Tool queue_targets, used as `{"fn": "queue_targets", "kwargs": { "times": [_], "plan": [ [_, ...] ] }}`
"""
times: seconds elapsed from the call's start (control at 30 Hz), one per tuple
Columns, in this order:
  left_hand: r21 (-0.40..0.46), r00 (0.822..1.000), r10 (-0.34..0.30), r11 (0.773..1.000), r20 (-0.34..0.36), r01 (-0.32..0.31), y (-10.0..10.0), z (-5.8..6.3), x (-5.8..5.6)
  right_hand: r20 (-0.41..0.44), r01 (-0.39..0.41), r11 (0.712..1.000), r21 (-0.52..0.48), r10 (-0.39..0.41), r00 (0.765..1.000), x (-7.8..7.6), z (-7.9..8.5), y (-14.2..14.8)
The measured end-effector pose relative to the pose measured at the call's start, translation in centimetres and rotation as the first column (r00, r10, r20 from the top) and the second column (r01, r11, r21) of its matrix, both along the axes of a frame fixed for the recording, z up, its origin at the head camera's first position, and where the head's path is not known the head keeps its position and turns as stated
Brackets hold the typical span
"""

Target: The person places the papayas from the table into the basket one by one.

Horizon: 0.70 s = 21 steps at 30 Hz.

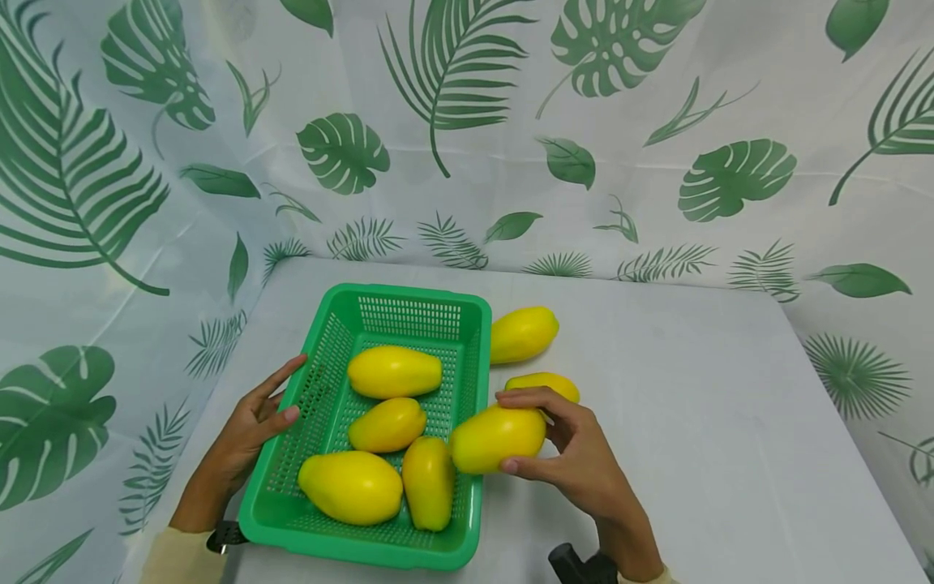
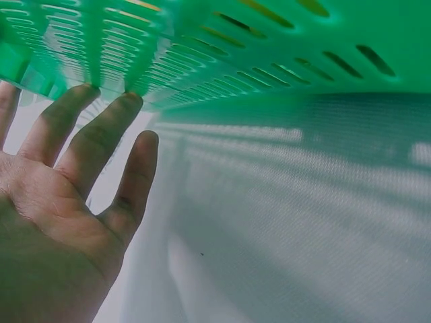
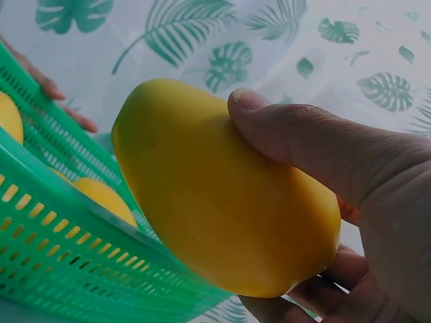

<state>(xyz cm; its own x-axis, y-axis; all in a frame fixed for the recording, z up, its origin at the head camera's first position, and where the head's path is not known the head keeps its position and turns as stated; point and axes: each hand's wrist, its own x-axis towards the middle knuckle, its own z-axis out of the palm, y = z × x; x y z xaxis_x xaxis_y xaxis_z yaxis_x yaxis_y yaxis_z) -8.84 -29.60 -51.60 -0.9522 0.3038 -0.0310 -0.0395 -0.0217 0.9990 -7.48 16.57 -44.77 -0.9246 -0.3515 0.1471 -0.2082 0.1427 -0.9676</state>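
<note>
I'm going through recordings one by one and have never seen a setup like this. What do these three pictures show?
There is no machine: these are a person's two bare hands. The wide picture comes from a head-worn camera looking forward and down; the other two come from the left and right wrists. On a white table stands a green basket with four yellow fruits inside; two more fruits lie to its right. The left hand touches the basket's side with its fingers. The right hand holds another yellow fruit near the basket's right edge.
</note>
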Motion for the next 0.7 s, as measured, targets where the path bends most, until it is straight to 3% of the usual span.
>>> {"fn": "queue_targets", "kwargs": {
  "times": [0.7],
  "plan": [
    [0.041,1.0,-0.013,0.999,0.006,0.013,0.0,0.0,0.0,0.034,-0.141,0.987,-0.081,0.144,0.989,-0.6,-0.7,-3.0]
  ]
}}
